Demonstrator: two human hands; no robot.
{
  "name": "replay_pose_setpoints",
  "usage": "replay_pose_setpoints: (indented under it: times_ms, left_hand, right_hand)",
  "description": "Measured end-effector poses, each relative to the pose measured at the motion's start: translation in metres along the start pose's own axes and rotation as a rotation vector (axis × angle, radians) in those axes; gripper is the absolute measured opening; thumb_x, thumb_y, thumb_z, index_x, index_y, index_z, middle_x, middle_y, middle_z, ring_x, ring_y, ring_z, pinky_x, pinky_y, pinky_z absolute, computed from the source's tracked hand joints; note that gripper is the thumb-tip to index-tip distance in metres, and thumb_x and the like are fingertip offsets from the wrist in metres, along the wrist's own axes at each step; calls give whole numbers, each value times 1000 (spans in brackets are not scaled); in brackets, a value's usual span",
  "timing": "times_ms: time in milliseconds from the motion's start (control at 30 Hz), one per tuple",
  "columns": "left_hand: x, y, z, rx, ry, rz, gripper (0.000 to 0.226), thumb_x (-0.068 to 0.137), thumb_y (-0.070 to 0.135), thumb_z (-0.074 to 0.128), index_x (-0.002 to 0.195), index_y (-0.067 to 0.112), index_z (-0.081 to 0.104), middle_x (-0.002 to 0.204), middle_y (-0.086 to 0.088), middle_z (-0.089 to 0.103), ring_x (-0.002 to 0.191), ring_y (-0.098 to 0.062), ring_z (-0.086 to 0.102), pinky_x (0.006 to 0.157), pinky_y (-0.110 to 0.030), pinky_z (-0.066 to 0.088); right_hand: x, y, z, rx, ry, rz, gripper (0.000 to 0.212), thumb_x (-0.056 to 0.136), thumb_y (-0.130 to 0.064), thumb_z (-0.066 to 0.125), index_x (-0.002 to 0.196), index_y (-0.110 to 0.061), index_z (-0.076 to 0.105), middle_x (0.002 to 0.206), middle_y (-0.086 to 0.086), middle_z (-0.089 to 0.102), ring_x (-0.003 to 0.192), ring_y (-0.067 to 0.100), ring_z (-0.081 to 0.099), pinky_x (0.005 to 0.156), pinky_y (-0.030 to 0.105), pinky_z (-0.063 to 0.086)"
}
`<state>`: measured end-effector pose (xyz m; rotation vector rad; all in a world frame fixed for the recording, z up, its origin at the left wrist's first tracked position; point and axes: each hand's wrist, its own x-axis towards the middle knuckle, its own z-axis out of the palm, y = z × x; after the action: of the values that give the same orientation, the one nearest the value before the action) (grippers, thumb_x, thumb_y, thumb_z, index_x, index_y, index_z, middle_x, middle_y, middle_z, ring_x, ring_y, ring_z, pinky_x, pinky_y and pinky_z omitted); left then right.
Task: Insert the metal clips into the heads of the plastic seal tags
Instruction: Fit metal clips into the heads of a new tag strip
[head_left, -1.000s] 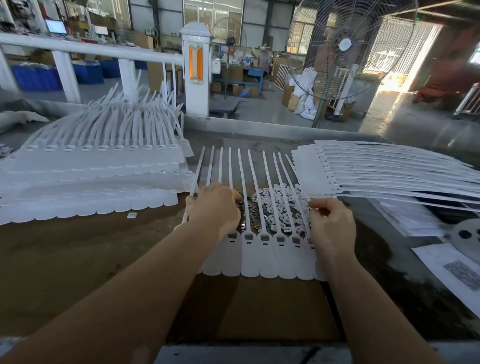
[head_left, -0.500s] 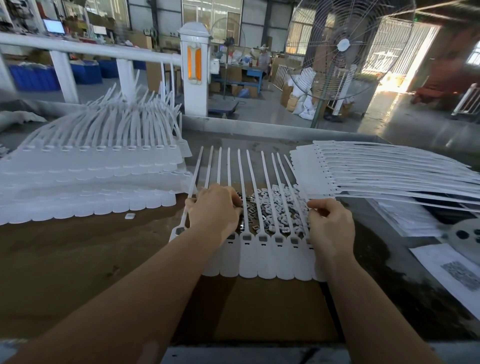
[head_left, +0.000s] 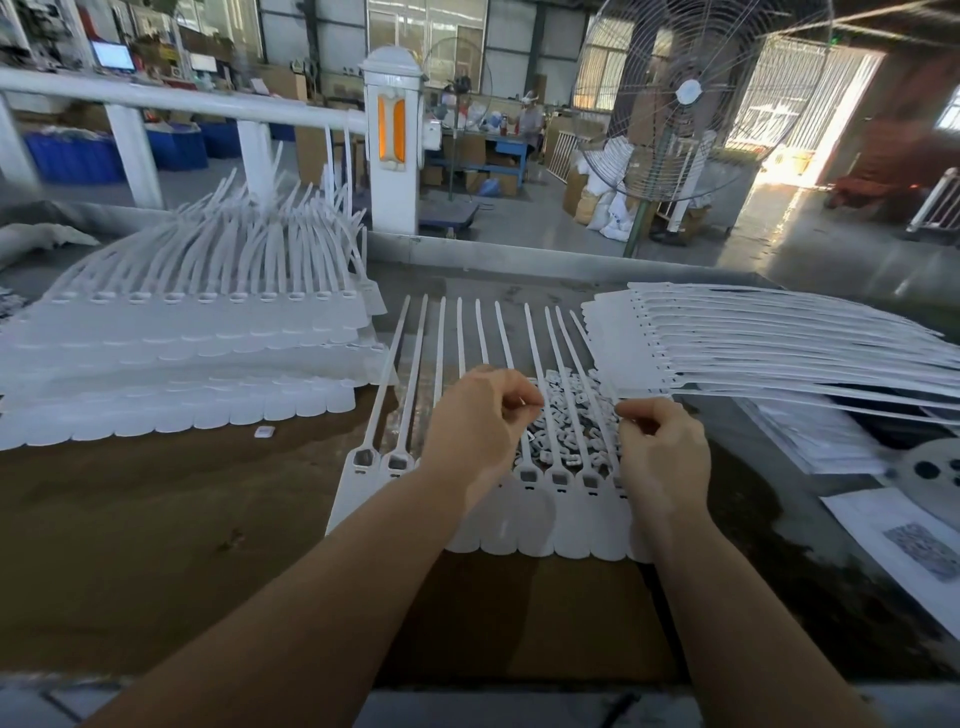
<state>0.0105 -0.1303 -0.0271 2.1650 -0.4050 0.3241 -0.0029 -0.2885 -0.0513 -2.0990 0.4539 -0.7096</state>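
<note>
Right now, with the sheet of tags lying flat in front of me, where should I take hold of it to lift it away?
Probably by the broad flag ends nearest you, coming from the near edge. There the sheet of tags is joined, flat and bare; further up, its thin straps splay loosely over the metal clips.

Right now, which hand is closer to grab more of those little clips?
About even, slightly the left. The left hand has its pinched fingertips over the near edge of the metal clips pile; the right hand pinches at the pile's right edge. Whether either already holds a clip is unclear.

White seal tags (head_left: 535, 499), silvery clips (head_left: 566, 415), brown table (head_left: 156, 519), blue bins (head_left: 72, 156).
</note>
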Motion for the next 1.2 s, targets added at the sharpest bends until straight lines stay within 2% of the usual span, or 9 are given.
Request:
replay_pose_setpoints:
  times_ms: [200, 333, 533, 700, 833, 867, 933, 1000, 1200]
  left_hand:
    - [-9, 3, 12, -75, -77, -33, 14, 91, 15, 60, 101, 16, 69, 89, 4, 67, 75, -4, 58, 64, -3, 42]
    - [-10, 4, 14, -96, -102, -46, 18, 89, 23, 62, 103, 15, 72, 79, 7, 66, 68, 0, 57, 62, 0, 41]
    - [-4, 7, 18, -137, -171, -85, 22, 89, 7, 61, 109, 12, 69, 101, -3, 71, 80, -7, 61, 66, -3, 44]
    - [1, 18, 25, -139, -244, -77, 19, 86, 10, 65, 104, 13, 72, 100, 0, 72, 89, -11, 65, 73, -8, 46]
    - [2, 24, 33, -123, -303, -73, 16, 85, 8, 65, 98, 13, 73, 97, -1, 73, 78, -6, 63, 61, 1, 41]
    - [2, 26, 36, -115, -325, -78, 16, 85, 8, 65, 98, 14, 73, 97, -1, 73, 78, -6, 63, 64, -1, 43]
    - [3, 29, 41, -85, -368, -88, 17, 85, 7, 64, 96, 16, 74, 96, -1, 73, 87, -13, 65, 82, -22, 52]
    - [4, 32, 45, -28, -390, -101, 15, 83, 12, 66, 93, 20, 75, 93, 0, 72, 92, -19, 64, 93, -39, 47]
    - [6, 30, 54, 51, -391, -180, 15, 81, 29, 70, 94, 24, 75, 97, -1, 68, 101, -24, 57, 94, -43, 43]
  right_hand:
    - [-1, 1, 0, 6, -2, -7, 20, 90, -5, 50, 99, -14, 65, 105, 3, 62, 98, 21, 57, 89, 41, 48]
    - [0, 0, 0, 40, -3, -3, 20, 89, -4, 50, 97, -15, 66, 101, 3, 63, 95, 23, 59, 87, 43, 49]
    - [1, 1, -2, 191, 13, 77, 22, 88, -4, 52, 91, -19, 67, 93, 5, 66, 87, 22, 61, 82, 42, 53]
    - [5, 0, -6, 303, 63, 155, 21, 84, -2, 55, 84, -18, 68, 82, -1, 65, 82, 17, 62, 81, 36, 53]
    - [5, 0, -8, 392, 90, 195, 19, 82, -1, 57, 87, -14, 69, 79, -3, 65, 71, 9, 59, 65, 22, 48]
    - [4, 0, -8, 404, 91, 200, 19, 82, -1, 57, 87, -14, 69, 78, -2, 64, 68, 9, 57, 61, 21, 45]
    - [5, 1, -7, 413, 89, 203, 19, 81, 0, 57, 86, -14, 69, 78, 0, 64, 67, 12, 56, 60, 24, 44]
    - [6, 1, -7, 412, 89, 200, 19, 81, 0, 57, 85, -14, 69, 78, -1, 64, 70, 12, 57, 64, 26, 45]
    - [7, 3, -5, 390, 90, 204, 19, 80, 1, 58, 86, -14, 69, 82, 1, 66, 83, 18, 62, 82, 38, 53]
